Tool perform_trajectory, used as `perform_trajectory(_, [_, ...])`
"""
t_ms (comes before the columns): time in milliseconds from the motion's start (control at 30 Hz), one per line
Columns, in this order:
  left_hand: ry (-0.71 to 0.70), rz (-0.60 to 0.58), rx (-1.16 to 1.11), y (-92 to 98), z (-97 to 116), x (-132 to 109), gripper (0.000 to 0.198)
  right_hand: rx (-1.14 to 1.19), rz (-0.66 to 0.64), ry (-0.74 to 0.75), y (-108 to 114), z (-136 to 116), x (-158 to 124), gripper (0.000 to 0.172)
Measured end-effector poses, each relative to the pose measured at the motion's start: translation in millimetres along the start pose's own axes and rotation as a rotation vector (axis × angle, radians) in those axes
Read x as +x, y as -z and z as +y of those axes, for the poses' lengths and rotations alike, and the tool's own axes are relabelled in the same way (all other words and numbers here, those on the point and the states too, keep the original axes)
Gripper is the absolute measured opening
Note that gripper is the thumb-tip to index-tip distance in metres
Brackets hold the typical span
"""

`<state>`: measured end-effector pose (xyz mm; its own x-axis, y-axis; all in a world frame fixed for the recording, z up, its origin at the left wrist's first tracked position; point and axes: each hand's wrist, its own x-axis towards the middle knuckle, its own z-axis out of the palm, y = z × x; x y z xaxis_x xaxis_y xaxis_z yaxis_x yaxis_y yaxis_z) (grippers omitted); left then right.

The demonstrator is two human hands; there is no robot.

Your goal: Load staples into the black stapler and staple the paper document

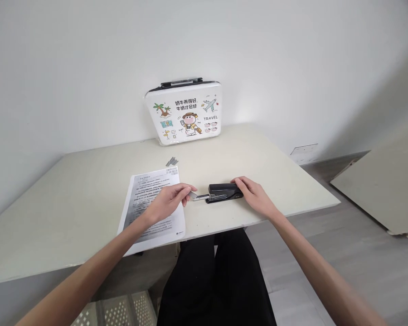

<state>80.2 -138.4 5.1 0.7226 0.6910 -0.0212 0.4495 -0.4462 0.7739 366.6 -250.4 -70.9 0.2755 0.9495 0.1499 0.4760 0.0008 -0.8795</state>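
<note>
A black stapler (223, 192) lies on the table, a metal tray (200, 197) sticking out of its left end. My right hand (253, 194) is closed around the stapler's right end. Just left of the tray, my left hand (170, 199) pinches a small grey strip of staples (192, 195) between thumb and fingers, its end close to the tray. Whether the strip touches the tray is too small to tell. Under my left hand and wrist lies a printed sheet of paper (173, 224). Several grey staple strips (172, 161) rest beyond the paper's top edge.
A white case with cartoon prints (187, 115) stands upright at the back of the table (71, 194), near the wall. My legs in black trousers are below the front edge. A pale panel (387, 190) stands on the floor at the right.
</note>
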Motion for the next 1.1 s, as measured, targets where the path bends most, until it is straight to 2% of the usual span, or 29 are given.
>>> perform_trajectory(167, [0.0, -0.006, 0.012, 0.0, -3.5, 0.0, 0.04, 0.002, -0.004, -0.008, -0.3, -0.7, -0.6, 0.046])
perform_trajectory(400, [0.042, -0.034, -0.068, -1.5, -7.4, -2.1, 0.031, -0.008, 0.0, -0.013, -0.6, 0.5, 0.4, 0.047])
perform_trajectory(533, [0.025, -0.013, -0.03, -2.9, -9.1, -2.1, 0.027, -0.013, -0.001, -0.009, -0.7, 0.8, 0.4, 0.048])
perform_trajectory(767, [-0.131, 0.153, 0.223, -9.7, -14.4, 0.0, 0.023, -0.011, -0.002, -0.017, -0.2, 0.2, -0.7, 0.045])
perform_trajectory(933, [-0.27, 0.155, 0.331, -17.2, -19.3, 0.9, 0.023, -0.005, -0.004, -0.017, 0.4, 0.7, -1.1, 0.044])
perform_trajectory(1100, [-0.301, 0.149, 0.391, -19.0, -20.5, 2.3, 0.022, 0.0, -0.004, -0.017, 0.1, 1.1, -0.4, 0.044])
